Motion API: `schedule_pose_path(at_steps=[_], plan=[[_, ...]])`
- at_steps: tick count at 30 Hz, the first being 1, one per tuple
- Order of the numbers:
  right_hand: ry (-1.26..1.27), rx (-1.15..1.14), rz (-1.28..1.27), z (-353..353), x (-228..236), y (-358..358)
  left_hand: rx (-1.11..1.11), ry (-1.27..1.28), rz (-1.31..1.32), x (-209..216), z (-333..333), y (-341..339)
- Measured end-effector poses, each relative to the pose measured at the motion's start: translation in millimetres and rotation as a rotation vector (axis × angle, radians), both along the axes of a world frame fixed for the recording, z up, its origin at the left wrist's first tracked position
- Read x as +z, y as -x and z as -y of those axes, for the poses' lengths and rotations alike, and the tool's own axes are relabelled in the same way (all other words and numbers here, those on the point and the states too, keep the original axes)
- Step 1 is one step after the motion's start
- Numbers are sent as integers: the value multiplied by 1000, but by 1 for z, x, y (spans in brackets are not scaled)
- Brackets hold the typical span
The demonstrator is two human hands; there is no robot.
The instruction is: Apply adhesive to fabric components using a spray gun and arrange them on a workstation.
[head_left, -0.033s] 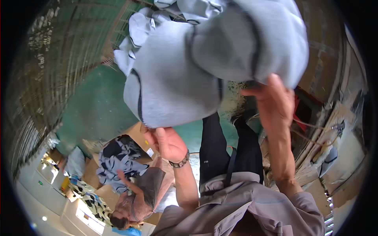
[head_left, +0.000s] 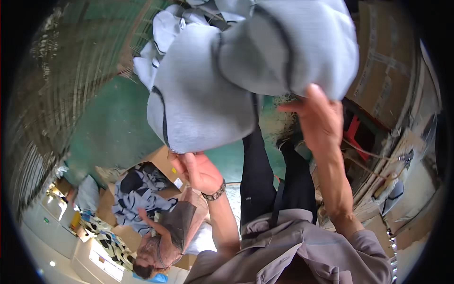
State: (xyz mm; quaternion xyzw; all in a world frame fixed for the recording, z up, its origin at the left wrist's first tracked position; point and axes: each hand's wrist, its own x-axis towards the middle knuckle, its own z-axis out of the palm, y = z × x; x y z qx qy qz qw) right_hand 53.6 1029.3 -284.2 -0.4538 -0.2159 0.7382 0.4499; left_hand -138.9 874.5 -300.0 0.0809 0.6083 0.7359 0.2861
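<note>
Two large light-grey fabric pieces with black edging hang in front of me, joined or overlapping; I cannot tell which. At the lower corner of the left fabric piece (head_left: 203, 94), my left hand (head_left: 201, 173) pinches the edge between thumb and fingers. My right hand (head_left: 321, 118) is at the bottom edge of the right fabric piece (head_left: 321, 47), its thumb against the cloth and one finger pointing left. Its other fingers are partly hidden, and this piece is slightly blurred. Behind them, more grey fabric pieces (head_left: 165, 31) lie in a heap at the top.
At the lower left, another person (head_left: 161, 241) reaches into an open cardboard box (head_left: 163, 163) of dark-and-grey patterned fabric (head_left: 137, 194). Large taped cardboard (head_left: 383, 61) stands at the right, above a red object (head_left: 354, 137) and cords. The floor (head_left: 113, 118) is green.
The right fabric piece and my right hand have shifted slightly left. My left hand keeps its pinch on the left piece, nearly unmoved.
</note>
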Motion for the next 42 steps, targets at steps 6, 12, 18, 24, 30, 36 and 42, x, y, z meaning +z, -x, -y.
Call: schedule_pose_path(at_steps=[6,12,18,24,30,36,42], plan=[[463,348,-138,-19,-363,129,411,287,346,-348,49,79],[973,745,566,37,-508,184,872,488,957,-543,138,187],[-142,1230,1069,62,-470,52,446,1216,742,-495,92,115],[7,1186,1080,88,-344,-19,-93,1322,97,-416,94,122],[261,862,1092,96,-217,-131,-528,942,543,-312,-3,14],[420,590,799,105,-104,-181,-617,815,120,-206,-76,-41],[366,338,618,131,-28,-296,-509,643,-656,-53,-167,-48]])
